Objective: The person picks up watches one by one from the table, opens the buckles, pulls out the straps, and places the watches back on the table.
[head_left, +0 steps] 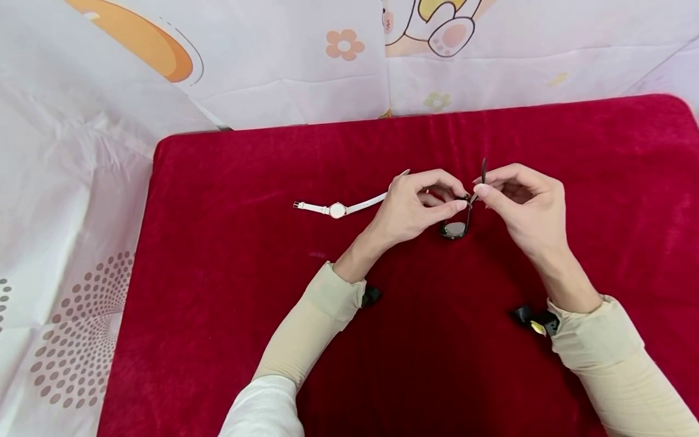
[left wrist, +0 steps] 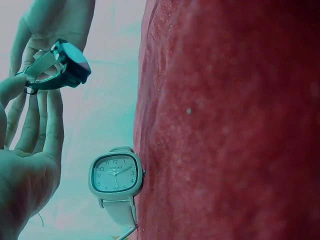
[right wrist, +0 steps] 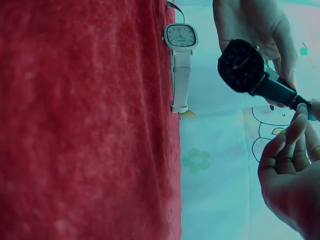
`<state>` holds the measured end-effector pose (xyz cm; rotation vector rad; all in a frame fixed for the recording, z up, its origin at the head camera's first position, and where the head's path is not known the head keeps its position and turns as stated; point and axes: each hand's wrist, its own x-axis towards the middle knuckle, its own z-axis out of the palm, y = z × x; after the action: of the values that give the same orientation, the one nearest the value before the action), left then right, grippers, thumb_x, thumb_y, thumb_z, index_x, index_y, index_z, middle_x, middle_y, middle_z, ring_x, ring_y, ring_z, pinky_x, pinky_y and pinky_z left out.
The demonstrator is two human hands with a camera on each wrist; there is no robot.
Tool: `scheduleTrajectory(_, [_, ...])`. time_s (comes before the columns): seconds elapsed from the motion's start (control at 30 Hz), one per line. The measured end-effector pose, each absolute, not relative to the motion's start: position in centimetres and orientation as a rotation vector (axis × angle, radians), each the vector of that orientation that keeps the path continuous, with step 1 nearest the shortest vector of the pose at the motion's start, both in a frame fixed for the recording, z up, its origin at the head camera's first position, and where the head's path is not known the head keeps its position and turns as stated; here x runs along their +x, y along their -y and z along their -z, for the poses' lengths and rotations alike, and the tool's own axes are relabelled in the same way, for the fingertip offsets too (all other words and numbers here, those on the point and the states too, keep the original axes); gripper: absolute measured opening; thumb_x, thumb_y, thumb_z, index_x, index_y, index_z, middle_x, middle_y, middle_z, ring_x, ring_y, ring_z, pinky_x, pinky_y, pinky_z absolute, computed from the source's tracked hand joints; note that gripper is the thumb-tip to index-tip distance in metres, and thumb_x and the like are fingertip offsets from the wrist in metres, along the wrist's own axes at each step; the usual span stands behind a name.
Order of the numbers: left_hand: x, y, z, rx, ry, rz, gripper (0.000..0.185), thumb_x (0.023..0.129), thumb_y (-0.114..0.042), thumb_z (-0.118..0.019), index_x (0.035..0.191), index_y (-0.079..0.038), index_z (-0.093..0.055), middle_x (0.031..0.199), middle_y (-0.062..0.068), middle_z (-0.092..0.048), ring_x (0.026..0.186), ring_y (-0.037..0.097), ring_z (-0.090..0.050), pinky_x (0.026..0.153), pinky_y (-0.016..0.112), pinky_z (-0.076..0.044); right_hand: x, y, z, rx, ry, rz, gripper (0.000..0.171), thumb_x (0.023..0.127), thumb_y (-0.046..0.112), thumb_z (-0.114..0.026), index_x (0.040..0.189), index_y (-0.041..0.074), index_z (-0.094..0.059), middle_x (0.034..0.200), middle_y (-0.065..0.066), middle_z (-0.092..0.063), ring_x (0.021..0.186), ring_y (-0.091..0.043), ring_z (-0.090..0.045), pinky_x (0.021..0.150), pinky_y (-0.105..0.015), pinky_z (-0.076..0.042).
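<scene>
Both hands hold a black wristwatch (head_left: 454, 229) above the red cloth, its round dark dial hanging below the fingers. My left hand (head_left: 416, 203) pinches the strap near its end with thumb and fingertips. Close beside it, my right hand (head_left: 526, 200) pinches the strap's end part, and a dark strip of strap sticks up past those fingers. In the right wrist view the black watch (right wrist: 242, 66) faces the camera, its strap (right wrist: 275, 90) running to the right fingertips. The left wrist view shows the strap as a loop behind the watch case (left wrist: 72, 62).
A white-strapped watch with a round dial (head_left: 338, 210) lies stretched out left of the hands. Both wrist views show a white watch with a squarish dial (left wrist: 116, 172) on the cloth. The red-covered table (head_left: 246, 170) ends at a printed curtain (head_left: 300, 91).
</scene>
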<state>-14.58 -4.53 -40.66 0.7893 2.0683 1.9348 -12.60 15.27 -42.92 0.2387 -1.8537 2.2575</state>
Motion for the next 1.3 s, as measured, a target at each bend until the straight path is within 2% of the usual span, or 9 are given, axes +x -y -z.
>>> scheduleTrajectory(0.27, [-14.9, 4.3, 42.0, 0.758, -2.061, -1.941, 0.012, 0.085, 0.006, -0.074, 0.095, 0.004, -0.068, 0.090, 0.012, -0.070, 0.079, 0.013, -0.066, 0.070, 0.032, -0.060, -12.6, -14.9, 43.3, 0.312, 1.787, -2.326, 0.010, 0.079, -0.021, -0.068, 0.087, -0.021, -0.064, 0.076, -0.011, -0.066, 0.064, -0.018, -0.057, 0.056, -0.021, -0.045])
scheduleTrajectory(0.43, [-15.4, 4.3, 43.3, 0.731, -2.075, -1.915, 0.013, 0.085, 0.001, -0.075, 0.097, 0.000, -0.069, 0.092, 0.008, -0.070, 0.081, 0.010, -0.066, 0.070, 0.030, -0.060, -12.6, -14.6, 43.7, 0.352, 1.747, -2.363, 0.011, 0.078, -0.024, -0.067, 0.087, -0.017, -0.067, 0.082, -0.014, -0.066, 0.069, -0.019, -0.060, 0.061, -0.022, -0.048])
scheduleTrajectory(0.5, [-15.2, 4.4, 42.6, 0.737, -2.072, -1.922, 0.012, 0.085, 0.002, -0.074, 0.096, 0.001, -0.069, 0.091, 0.009, -0.070, 0.081, 0.010, -0.066, 0.069, 0.031, -0.060, -12.6, -14.6, 43.8, 0.352, 1.758, -2.364, 0.011, 0.079, -0.024, -0.067, 0.088, -0.018, -0.066, 0.083, -0.014, -0.065, 0.070, -0.020, -0.060, 0.062, -0.022, -0.049])
scheduleTrajectory(0.67, [-15.1, 4.5, 42.3, 0.736, -2.080, -1.928, 0.012, 0.086, 0.003, -0.074, 0.096, 0.002, -0.069, 0.089, 0.009, -0.070, 0.080, 0.011, -0.066, 0.067, 0.031, -0.059, -12.5, -14.6, 43.8, 0.331, 1.824, -2.366, 0.013, 0.082, -0.020, -0.066, 0.094, -0.022, -0.063, 0.082, -0.013, -0.065, 0.071, -0.020, -0.059, 0.065, -0.023, -0.051])
scheduleTrajectory(0.9, [-15.6, 4.5, 43.7, 0.736, -2.055, -1.954, 0.012, 0.086, 0.000, -0.075, 0.098, 0.000, -0.070, 0.093, 0.007, -0.071, 0.082, 0.012, -0.067, 0.067, 0.032, -0.059, -12.2, -14.8, 43.8, 0.383, 1.876, -2.400, 0.019, 0.091, -0.013, -0.060, 0.108, -0.020, -0.064, 0.094, -0.015, -0.068, 0.078, -0.021, -0.063, 0.074, -0.026, -0.054])
scheduleTrajectory(1.03, [-15.6, 4.7, 43.6, 0.712, -2.064, -1.957, 0.013, 0.087, -0.001, -0.075, 0.100, -0.001, -0.070, 0.095, 0.007, -0.071, 0.084, 0.012, -0.067, 0.070, 0.032, -0.059, -12.0, -15.1, 43.9, 0.453, 1.965, -2.377, 0.027, 0.089, -0.015, -0.061, 0.116, -0.016, -0.063, 0.097, -0.013, -0.069, 0.085, -0.022, -0.061, 0.078, -0.026, -0.052])
scheduleTrajectory(1.3, [-15.7, 5.1, 43.6, 0.678, -2.079, -1.998, 0.014, 0.088, -0.005, -0.075, 0.100, -0.002, -0.070, 0.097, 0.006, -0.070, 0.086, 0.013, -0.067, 0.073, 0.032, -0.059, -12.0, -15.1, 44.1, 0.489, 2.056, -2.354, 0.042, 0.083, -0.020, -0.065, 0.124, -0.012, -0.061, 0.094, -0.014, -0.062, 0.080, -0.022, -0.055, 0.067, -0.023, -0.049])
